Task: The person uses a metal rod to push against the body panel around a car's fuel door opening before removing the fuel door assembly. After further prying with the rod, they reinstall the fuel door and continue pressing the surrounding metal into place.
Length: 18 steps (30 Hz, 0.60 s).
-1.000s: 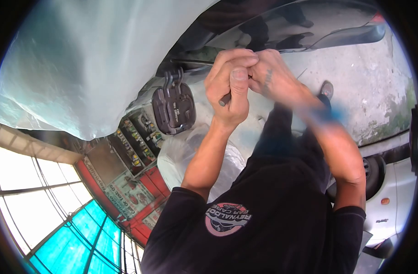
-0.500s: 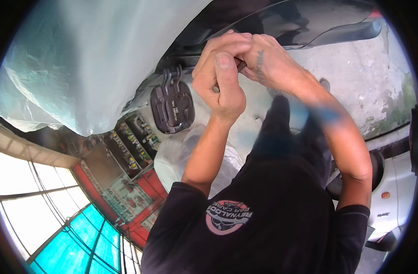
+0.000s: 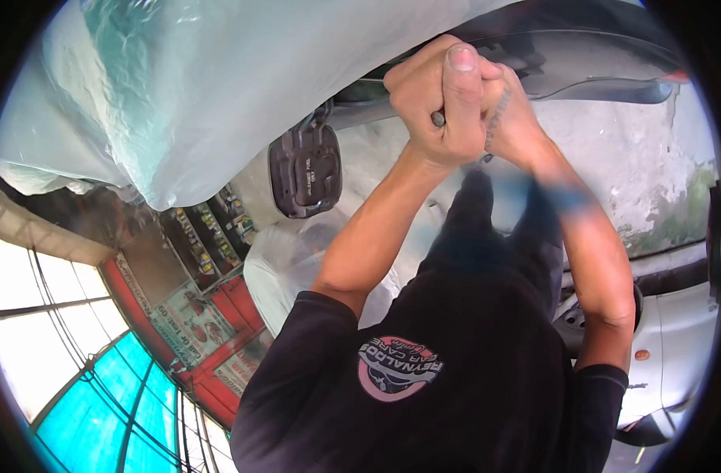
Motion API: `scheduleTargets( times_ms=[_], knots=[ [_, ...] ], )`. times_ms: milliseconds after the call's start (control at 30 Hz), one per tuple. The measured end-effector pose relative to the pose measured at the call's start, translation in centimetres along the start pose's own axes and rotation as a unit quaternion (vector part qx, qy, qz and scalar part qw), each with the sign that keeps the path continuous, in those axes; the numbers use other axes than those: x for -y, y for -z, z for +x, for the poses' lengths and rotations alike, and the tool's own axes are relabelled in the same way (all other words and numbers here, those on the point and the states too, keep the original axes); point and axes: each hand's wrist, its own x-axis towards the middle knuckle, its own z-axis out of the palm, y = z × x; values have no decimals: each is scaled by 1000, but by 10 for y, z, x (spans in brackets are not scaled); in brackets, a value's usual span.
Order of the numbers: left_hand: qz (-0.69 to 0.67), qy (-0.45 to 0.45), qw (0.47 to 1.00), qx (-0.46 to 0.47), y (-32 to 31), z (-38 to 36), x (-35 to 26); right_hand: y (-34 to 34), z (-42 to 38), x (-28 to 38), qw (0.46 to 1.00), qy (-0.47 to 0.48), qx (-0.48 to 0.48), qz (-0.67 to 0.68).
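Note:
My left hand (image 3: 447,110) is closed in a fist, thumb up, around a thin dark rod (image 3: 437,119) whose blunt end pokes out between the fingers. Pressed against it, my right hand (image 3: 512,118) is also closed, with its fingers mostly hidden behind the left; what it grips cannot be made out. Both hands are up in front of a dark glossy car panel (image 3: 565,59). Below and left of them hangs an open fuel flap (image 3: 305,175) with lettering on its inner face. Translucent plastic sheeting (image 3: 195,87) covers the car on the left.
A white vehicle (image 3: 668,339) stands at the right, beyond the concrete floor (image 3: 620,150). Shelves with small items (image 3: 206,236) and a red-framed sign (image 3: 191,315) are at the lower left. A plastic-covered object (image 3: 285,268) sits behind my left arm.
Both hands have shifted right and slightly up in view, and my left fist has turned, so less of the rod shows. The sheeting now reaches further right in view.

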Motion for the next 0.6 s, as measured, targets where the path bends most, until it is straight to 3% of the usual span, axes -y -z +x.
scheduleTargets(
  times_ms=[200,300,333,433,500,567,600],
  knots=[
    [-15,47,999,23,-1,5,-5,-2,-4,0,999,-36,-10,-18],
    [5,-9,1000,-7,-5,9,3,-8,-1,-7,994,41,-96,-12],
    [-14,17,1000,-12,-6,8,1,-7,2,-8,995,57,-85,-5],
    [-36,23,999,27,3,5,-9,7,2,3,999,-22,-28,7],
    [32,110,983,146,32,4,-47,25,-2,19,999,-21,19,-16],
    [172,-1,960,219,79,-6,-75,45,-7,49,995,-83,52,-18],
    [237,3,949,208,109,-17,-88,52,-18,53,996,-79,46,-21]
  ],
)
